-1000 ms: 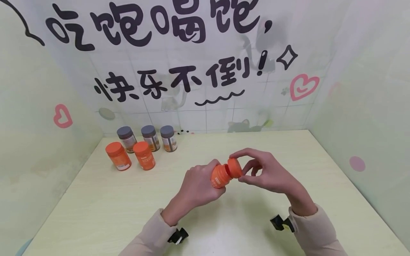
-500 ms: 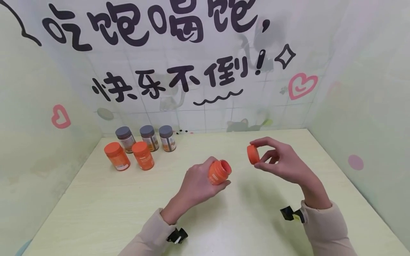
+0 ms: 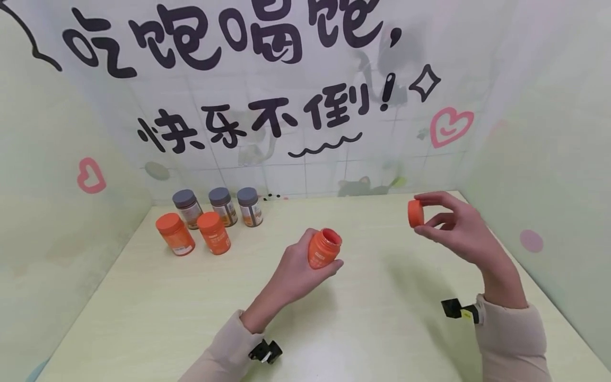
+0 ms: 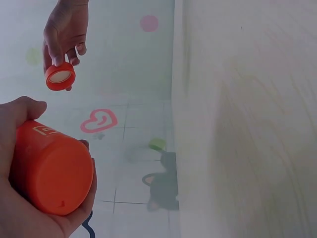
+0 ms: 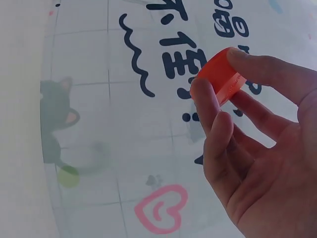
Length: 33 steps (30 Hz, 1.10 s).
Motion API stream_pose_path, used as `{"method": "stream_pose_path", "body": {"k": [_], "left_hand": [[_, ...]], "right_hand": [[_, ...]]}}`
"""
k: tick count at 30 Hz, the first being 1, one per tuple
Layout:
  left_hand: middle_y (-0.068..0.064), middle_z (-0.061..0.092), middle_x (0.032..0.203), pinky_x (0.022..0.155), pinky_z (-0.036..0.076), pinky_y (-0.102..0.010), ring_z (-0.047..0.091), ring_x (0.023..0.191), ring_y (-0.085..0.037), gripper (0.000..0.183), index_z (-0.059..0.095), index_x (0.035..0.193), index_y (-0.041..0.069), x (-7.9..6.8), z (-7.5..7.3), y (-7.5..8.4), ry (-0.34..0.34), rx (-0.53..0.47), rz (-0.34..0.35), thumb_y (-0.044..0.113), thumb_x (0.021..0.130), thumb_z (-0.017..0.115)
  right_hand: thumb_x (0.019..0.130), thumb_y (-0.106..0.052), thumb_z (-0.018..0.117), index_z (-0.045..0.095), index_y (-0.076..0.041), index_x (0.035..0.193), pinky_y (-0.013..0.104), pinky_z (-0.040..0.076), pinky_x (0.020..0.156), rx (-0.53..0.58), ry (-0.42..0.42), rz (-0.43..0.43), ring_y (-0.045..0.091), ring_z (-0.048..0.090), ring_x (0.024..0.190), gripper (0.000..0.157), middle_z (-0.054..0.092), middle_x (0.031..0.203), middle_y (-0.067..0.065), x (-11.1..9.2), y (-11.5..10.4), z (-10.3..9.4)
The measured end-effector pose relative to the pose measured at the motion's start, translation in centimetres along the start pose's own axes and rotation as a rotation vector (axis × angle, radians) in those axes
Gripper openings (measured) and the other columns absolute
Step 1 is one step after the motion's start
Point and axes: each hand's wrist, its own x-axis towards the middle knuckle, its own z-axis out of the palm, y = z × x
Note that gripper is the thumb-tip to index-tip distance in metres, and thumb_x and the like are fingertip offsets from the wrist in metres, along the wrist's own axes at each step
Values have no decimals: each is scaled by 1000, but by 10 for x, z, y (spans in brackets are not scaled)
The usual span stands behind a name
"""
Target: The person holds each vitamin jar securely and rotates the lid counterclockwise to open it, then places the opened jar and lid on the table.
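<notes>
My left hand (image 3: 292, 273) grips an orange jar (image 3: 322, 253) whose mouth is uncovered and tilts up to the right in the head view. The left wrist view shows the jar's round base (image 4: 63, 174) with fingers and thumb wrapped about its body. Well off to the right, my right hand (image 3: 462, 229) pinches the orange screw lid (image 3: 416, 214) by its edge between thumb and fingers. The lid's pale inner liner (image 4: 60, 77) faces the left wrist camera. In the right wrist view the lid (image 5: 219, 75) sits between the fingertips, raised in front of the wall.
Two lidded orange jars (image 3: 174, 233) (image 3: 214, 233) stand at the back left of the pale table (image 3: 157, 313). Behind them are three jars with grey lids, the rightmost jar (image 3: 250, 207) close to the printed back wall (image 3: 305, 175). Side walls flank the table.
The lid has come off the jar, and my right hand has carried it up and to the right. My left hand has stayed nearly in place, tipping the jar's mouth more upward.
</notes>
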Motion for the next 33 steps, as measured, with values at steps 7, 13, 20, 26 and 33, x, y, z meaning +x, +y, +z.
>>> {"method": "stream_pose_path", "body": {"k": [7, 13, 20, 26, 33], "left_hand": [[5, 62, 111, 77, 56, -33, 61, 97, -16, 49, 45, 127, 20, 7, 12, 2, -23, -123, 4, 22, 85, 70], [1, 58, 121, 86, 54, -38, 57, 109, -20, 50, 38, 134, 19, 24, 31, 0, -121, -290, -25, 23, 91, 61], [-1, 55, 123, 89, 51, -38, 56, 109, -19, 49, 32, 136, 20, 64, 65, -2, -189, -358, -96, 31, 96, 57], [-4, 55, 126, 92, 49, -37, 55, 110, -19, 50, 33, 135, 18, 101, 97, -3, -197, -449, -167, 29, 94, 60], [1, 57, 132, 102, 50, -41, 55, 120, -17, 59, 38, 135, 22, 132, 125, -13, -143, -352, -174, 28, 88, 75]], "right_hand": [[88, -12, 75, 52, -17, 140, 21, 54, 66, 25, 56, 82, 6, 70, 76, 58, 56, 121, -20, -2, 19, -19], [87, -12, 75, 53, -15, 139, 23, 54, 64, 63, 112, 144, 7, 69, 72, 56, 57, 119, -20, 0, 29, -22], [90, -14, 73, 50, -12, 141, 24, 54, 62, 67, 150, 178, 4, 68, 72, 56, 55, 117, -20, -2, 41, -23], [90, -16, 73, 49, -11, 141, 23, 55, 62, 77, 175, 183, 3, 69, 72, 57, 56, 115, -19, -2, 47, -26], [89, -13, 73, 49, -9, 141, 22, 54, 60, 122, 185, 172, 2, 69, 70, 57, 58, 113, -18, -1, 53, -26]]}}
